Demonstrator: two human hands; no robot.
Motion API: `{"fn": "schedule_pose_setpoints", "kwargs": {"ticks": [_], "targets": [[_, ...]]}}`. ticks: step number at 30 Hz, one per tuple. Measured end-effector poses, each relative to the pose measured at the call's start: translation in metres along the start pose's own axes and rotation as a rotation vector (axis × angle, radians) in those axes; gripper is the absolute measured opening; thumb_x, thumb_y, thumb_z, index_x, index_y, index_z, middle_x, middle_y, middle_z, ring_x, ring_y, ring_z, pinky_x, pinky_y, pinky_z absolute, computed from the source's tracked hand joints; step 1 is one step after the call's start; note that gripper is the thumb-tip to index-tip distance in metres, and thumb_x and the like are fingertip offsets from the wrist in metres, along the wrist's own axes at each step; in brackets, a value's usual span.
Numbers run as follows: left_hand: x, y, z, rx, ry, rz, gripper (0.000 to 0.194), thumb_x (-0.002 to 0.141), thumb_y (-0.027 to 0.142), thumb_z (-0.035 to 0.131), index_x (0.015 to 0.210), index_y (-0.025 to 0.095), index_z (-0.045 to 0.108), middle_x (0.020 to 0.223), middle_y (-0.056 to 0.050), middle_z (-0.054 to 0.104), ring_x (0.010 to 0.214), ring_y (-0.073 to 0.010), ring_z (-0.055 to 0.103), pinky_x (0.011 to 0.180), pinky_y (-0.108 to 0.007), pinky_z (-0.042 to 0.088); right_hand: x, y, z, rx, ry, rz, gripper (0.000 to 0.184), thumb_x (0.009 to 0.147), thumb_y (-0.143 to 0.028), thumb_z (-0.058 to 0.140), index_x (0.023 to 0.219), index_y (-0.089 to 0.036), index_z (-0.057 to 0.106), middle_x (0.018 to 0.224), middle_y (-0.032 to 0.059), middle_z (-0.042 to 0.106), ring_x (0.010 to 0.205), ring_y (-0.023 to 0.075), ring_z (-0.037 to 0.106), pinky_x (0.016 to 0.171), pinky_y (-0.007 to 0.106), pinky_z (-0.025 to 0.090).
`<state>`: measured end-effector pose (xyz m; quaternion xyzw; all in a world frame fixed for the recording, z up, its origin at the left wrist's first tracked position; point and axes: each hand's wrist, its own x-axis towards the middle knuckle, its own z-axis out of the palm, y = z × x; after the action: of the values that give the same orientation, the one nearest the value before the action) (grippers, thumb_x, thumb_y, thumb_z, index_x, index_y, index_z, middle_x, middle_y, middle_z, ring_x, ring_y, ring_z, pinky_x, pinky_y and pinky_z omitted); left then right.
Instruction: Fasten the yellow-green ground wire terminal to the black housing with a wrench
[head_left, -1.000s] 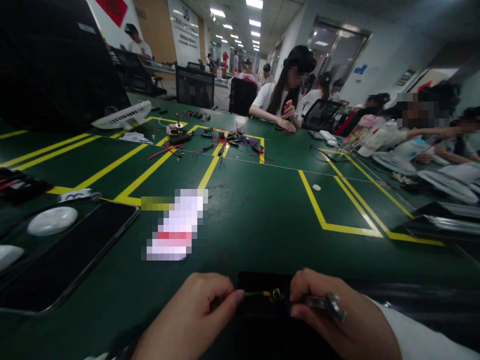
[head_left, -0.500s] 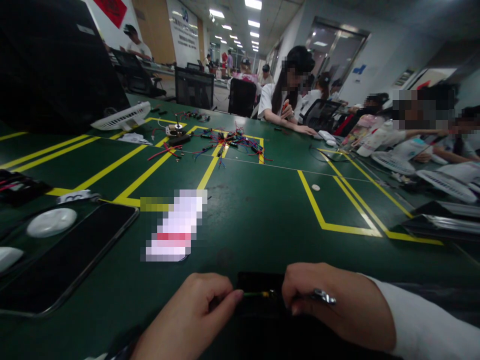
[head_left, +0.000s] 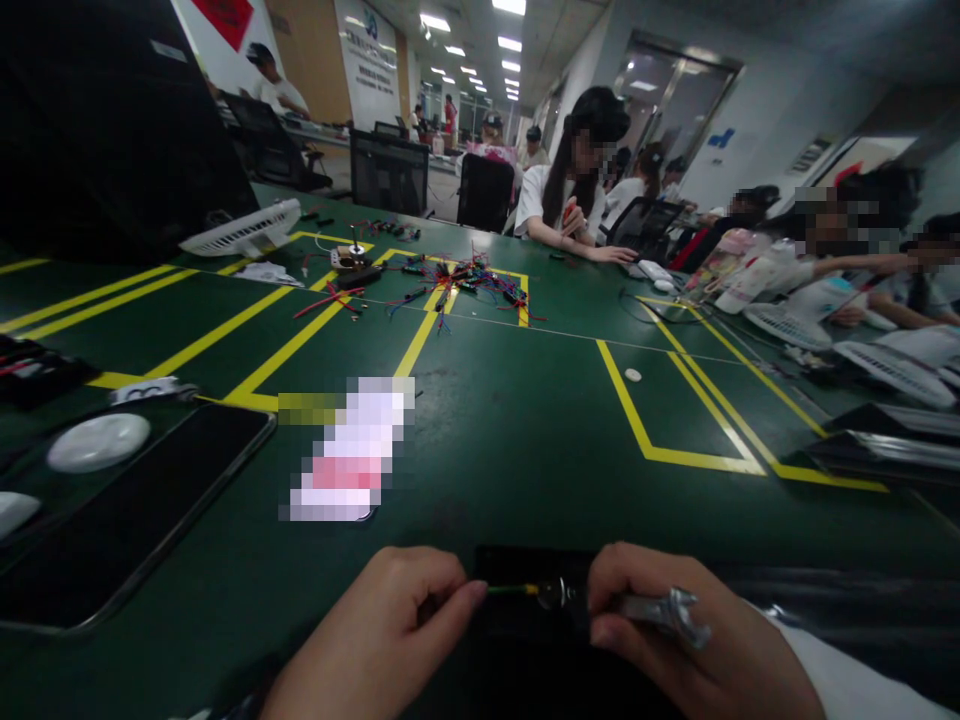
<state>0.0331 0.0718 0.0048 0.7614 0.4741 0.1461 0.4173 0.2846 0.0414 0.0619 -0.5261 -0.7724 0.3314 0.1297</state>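
At the near edge of the green table (head_left: pixel 510 430), my left hand (head_left: pixel 382 630) is closed in a pinch on the end of a thin green rod (head_left: pixel 511 589). My right hand (head_left: pixel 690 640) is closed round a small metal wrench (head_left: pixel 664 610), whose far end sits at a nut (head_left: pixel 551 594) on the rod. Both hands work above a black flat object (head_left: pixel 525 565) lying on the table in front of me. The wrench's open jaw sticks out over my knuckles.
A black tray (head_left: pixel 135 510) and a white disc (head_left: pixel 97 442) lie at the left. A blurred white and red item (head_left: pixel 349 455) lies ahead. Tangled red and blue wires (head_left: pixel 457 280) sit mid-table. Other people sit along the far and right sides, with white fan parts (head_left: pixel 885 365).
My right hand has turned the wrench back and forth: its jaw swung down out of sight half a second ago and now points up to the right again. My left hand stayed put.
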Motion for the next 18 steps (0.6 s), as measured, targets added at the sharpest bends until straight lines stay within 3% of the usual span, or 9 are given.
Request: {"fn": "schedule_pose_setpoints", "kwargs": {"ticks": [11,18], "targets": [[0.001,0.002,-0.002,-0.015,-0.010,-0.014,0.039,0.095,0.037,0.046,0.062,0.017,0.056,0.060,0.004,0.053,0.056,-0.0113,0.049,0.051,-0.022,0.029,0.006,0.000,0.004,-0.040,-0.017,-0.047,0.013,0.093,-0.027,0.048,0.083,-0.024,0.056,0.078,0.0000,0.063,0.068,0.0169,0.058,0.061,0.028,0.044],[-0.002,0.003,-0.004,-0.046,-0.038,-0.018,0.039,0.096,0.039,0.045,0.065,0.018,0.058,0.064,0.003,0.055,0.060,-0.0129,0.052,0.054,-0.023,0.031,-0.005,-0.009,-0.011,-0.070,0.035,0.020,0.016,0.093,-0.027,0.048,0.077,-0.024,0.053,0.074,-0.0005,0.061,0.065,0.0172,0.058,0.059,0.028,0.044]]}}
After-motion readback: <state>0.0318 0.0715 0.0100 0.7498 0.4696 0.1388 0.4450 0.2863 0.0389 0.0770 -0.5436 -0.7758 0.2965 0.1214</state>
